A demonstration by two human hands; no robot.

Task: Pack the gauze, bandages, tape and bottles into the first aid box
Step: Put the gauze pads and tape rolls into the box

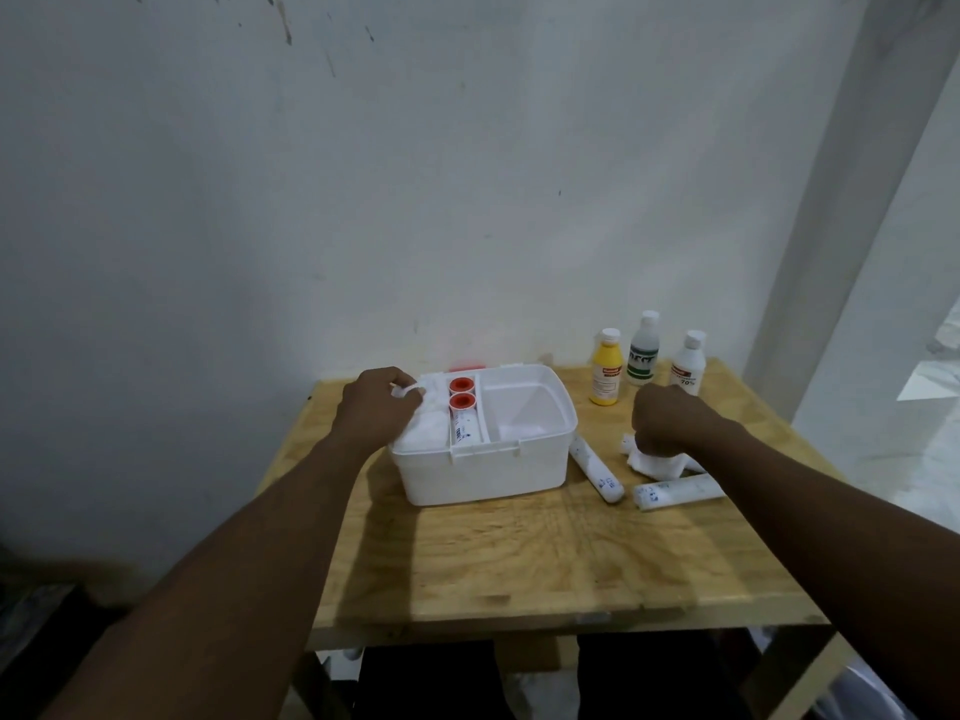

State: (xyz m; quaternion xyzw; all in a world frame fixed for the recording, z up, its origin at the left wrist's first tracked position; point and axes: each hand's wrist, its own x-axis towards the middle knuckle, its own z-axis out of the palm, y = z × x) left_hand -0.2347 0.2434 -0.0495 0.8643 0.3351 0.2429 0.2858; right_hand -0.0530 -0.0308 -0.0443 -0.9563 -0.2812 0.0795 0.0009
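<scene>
One view only is given, taken by a wide-angle camera worn on the head. It is directed forward and somewhat down. The table (pixel 519 563) is seen from above its near edge, at close range, and the upper half is filled by the wall (pixel 415 174) behind it. The forearms are seen entering from the lower corners, with the left hand (pixel 382 407) and the right hand (pixel 670 420) near the middle, beside the box (pixel 483 475).
</scene>
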